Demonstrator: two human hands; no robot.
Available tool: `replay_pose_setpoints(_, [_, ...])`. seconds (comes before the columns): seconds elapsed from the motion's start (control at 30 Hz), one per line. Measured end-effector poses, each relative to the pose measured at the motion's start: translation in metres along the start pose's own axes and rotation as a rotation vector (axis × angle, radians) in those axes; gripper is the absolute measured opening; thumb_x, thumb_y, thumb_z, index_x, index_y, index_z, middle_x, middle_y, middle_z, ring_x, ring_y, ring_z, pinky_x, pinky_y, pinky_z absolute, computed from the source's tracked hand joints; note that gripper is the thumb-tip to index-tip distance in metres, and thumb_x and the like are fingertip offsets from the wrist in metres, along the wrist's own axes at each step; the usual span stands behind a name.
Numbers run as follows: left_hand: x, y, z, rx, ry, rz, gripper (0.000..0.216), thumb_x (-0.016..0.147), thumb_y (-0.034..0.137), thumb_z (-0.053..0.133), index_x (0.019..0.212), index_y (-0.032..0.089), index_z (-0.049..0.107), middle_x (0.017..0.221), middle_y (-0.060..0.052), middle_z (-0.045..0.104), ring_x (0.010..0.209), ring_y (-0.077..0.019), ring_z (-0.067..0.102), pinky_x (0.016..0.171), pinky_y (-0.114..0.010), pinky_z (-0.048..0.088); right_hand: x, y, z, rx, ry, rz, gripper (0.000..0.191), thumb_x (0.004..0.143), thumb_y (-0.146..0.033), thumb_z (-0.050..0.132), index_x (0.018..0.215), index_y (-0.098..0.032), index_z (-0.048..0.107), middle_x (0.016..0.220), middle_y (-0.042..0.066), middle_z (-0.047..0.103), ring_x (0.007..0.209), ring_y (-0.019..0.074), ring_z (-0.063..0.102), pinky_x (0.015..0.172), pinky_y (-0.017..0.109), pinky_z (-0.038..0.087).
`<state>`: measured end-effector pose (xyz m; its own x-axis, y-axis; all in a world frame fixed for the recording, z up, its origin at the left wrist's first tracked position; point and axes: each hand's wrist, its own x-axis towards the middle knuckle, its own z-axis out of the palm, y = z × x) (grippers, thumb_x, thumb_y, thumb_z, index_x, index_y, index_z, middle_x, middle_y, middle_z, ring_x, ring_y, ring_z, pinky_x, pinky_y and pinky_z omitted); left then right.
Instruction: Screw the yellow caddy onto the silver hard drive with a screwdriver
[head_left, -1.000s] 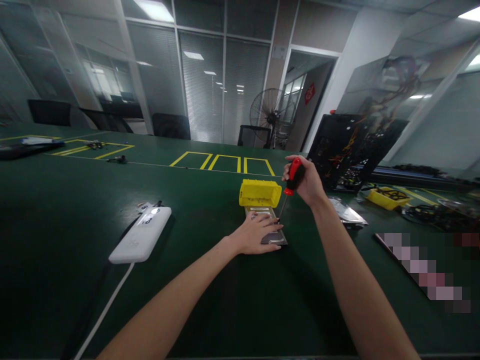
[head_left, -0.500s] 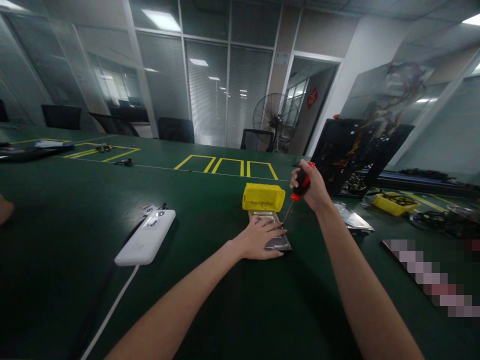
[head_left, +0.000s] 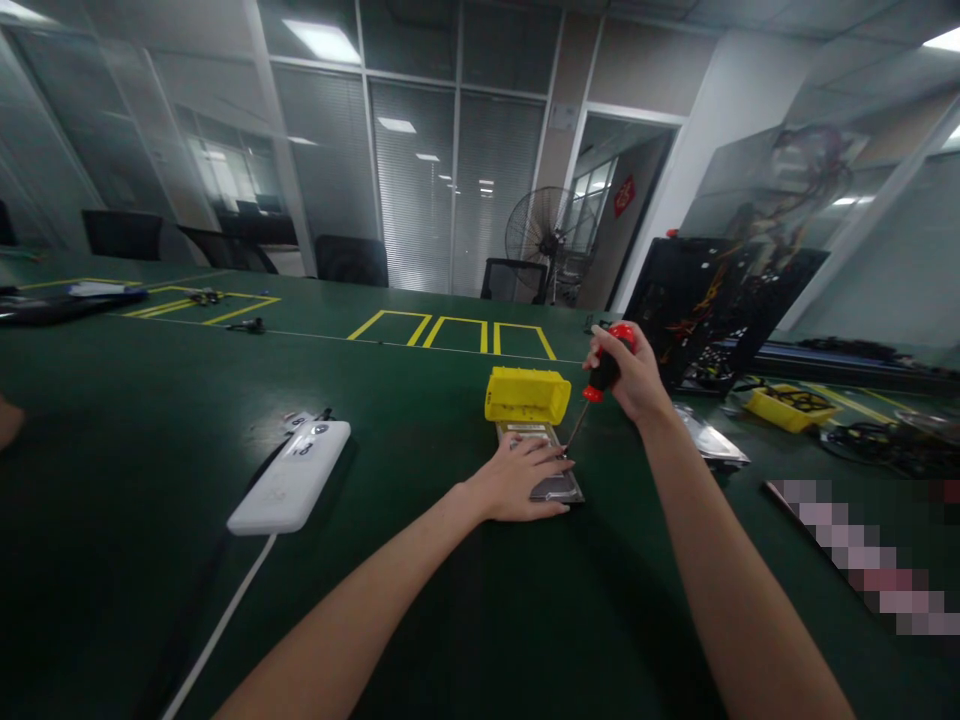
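Note:
My left hand [head_left: 520, 478] lies flat with fingers spread on a flat grey metal drive [head_left: 559, 489] on the green table. My right hand [head_left: 628, 372] is closed round the red-and-black handle of a screwdriver [head_left: 596, 384]. Its thin shaft slants down to the drive's right edge, beside my left fingertips. A small yellow bin [head_left: 527, 395] stands just behind the drive, touching or nearly touching its far end.
A white power strip [head_left: 291, 488] with its cord lies to the left. An open black computer case [head_left: 712, 310] with wiring stands at the back right, a silver bag [head_left: 709, 439] and a yellow tray [head_left: 786, 408] near it. Yellow outlines [head_left: 450, 333] mark the table. Part of another person shows at the far left edge [head_left: 7, 420].
My right hand has turned slightly on the screwdriver handle and shifted a little to the right. My left hand stays pressed on the drive. The view tilted up slightly a second ago.

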<state>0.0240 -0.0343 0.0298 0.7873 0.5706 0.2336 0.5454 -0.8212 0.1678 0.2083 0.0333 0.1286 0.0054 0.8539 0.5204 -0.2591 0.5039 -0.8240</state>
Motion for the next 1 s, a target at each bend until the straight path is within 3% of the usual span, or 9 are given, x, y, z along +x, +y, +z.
replay_pose_setpoints(0.17, [0.0,0.0,-0.001,-0.025,-0.005,0.002,0.061,0.089,0.059,0.036,0.141,0.028,0.032,0.149,-0.006,0.033,0.134,-0.0309,0.03,0.106,-0.055,0.018,0.003,-0.012,-0.011,0.051,0.107,-0.064,0.029,0.068,-0.034,0.073,0.082,-0.024,0.049,0.062,-0.007,0.05,0.049,0.006,0.047,0.049,0.02,0.046])
replay_pose_setpoints(0.33, [0.0,-0.001,0.0,-0.017,-0.015,0.002,0.062,0.088,0.06,0.036,0.141,0.028,0.032,0.149,-0.006,0.033,0.134,-0.0309,0.029,0.106,-0.055,0.017,0.007,-0.023,-0.022,-0.107,0.146,-0.034,0.033,0.07,-0.038,0.071,0.086,-0.024,0.046,0.063,-0.007,0.048,0.049,0.0061,0.048,0.046,0.018,0.045])
replay_pose_setpoints(0.4, [0.0,-0.001,0.0,-0.009,-0.016,-0.002,0.062,0.088,0.06,0.036,0.141,0.028,0.032,0.149,-0.006,0.032,0.134,-0.0312,0.029,0.105,-0.055,0.018,0.007,-0.016,-0.028,-0.263,0.178,0.106,0.032,0.076,-0.038,0.065,0.092,-0.024,0.04,0.063,-0.007,0.048,0.048,0.0072,0.049,0.043,0.019,0.045])
replay_pose_setpoints(0.5, [0.001,0.0,-0.001,-0.013,-0.015,-0.002,0.062,0.088,0.06,0.036,0.141,0.028,0.032,0.149,-0.006,0.033,0.134,-0.0314,0.029,0.105,-0.056,0.017,0.003,0.009,-0.038,-0.705,0.204,0.509,0.032,0.084,-0.031,0.053,0.105,-0.025,0.029,0.063,-0.007,0.046,0.044,0.0088,0.049,0.041,0.022,0.047])
replay_pose_setpoints(0.53, [0.001,0.0,-0.001,-0.02,-0.014,-0.001,0.062,0.088,0.06,0.036,0.141,0.027,0.032,0.149,-0.006,0.033,0.134,-0.0313,0.029,0.106,-0.056,0.017,0.001,0.02,-0.042,-0.888,0.168,0.626,0.035,0.085,-0.028,0.051,0.11,-0.024,0.027,0.064,-0.007,0.045,0.045,0.0083,0.05,0.044,0.023,0.05])
replay_pose_setpoints(0.63, [0.001,0.001,-0.001,-0.037,-0.015,-0.004,0.062,0.088,0.06,0.037,0.141,0.027,0.033,0.149,-0.006,0.032,0.134,-0.031,0.029,0.106,-0.056,0.016,-0.004,0.052,-0.055,-1.045,0.102,0.72,0.034,0.084,-0.023,0.049,0.112,-0.019,0.031,0.071,-0.001,0.049,0.048,0.011,0.054,0.047,0.03,0.053])
replay_pose_setpoints(0.73, [0.001,0.0,-0.001,-0.031,-0.015,-0.003,0.062,0.088,0.059,0.038,0.141,0.026,0.033,0.149,-0.006,0.032,0.135,-0.0301,0.028,0.107,-0.055,0.016,-0.005,0.075,-0.063,-1.204,0.006,0.702,0.031,0.082,-0.028,0.051,0.109,-0.016,0.04,0.085,0.01,0.058,0.068,0.021,0.064,0.059,0.037,0.055])
replay_pose_setpoints(0.83, [0.001,0.0,-0.001,-0.029,-0.023,0.001,0.063,0.088,0.058,0.037,0.141,0.025,0.032,0.15,-0.005,0.029,0.135,-0.0297,0.027,0.107,-0.055,0.016,-0.006,0.087,-0.066,-1.354,-0.093,0.673,0.029,0.077,-0.032,0.058,0.1,-0.015,0.051,0.103,0.018,0.06,0.099,0.032,0.061,0.079,0.043,0.05])
replay_pose_setpoints(1.0, [0.002,-0.001,0.0,-0.025,-0.032,0.006,0.063,0.088,0.059,0.037,0.142,0.027,0.03,0.153,-0.002,0.023,0.137,-0.0299,0.024,0.108,-0.056,0.015,-0.01,0.1,-0.07,-1.476,-0.235,0.668,0.033,0.076,-0.036,0.061,0.101,-0.014,0.056,0.111,0.017,0.062,0.106,0.0306,0.059,0.083,0.038,0.048])
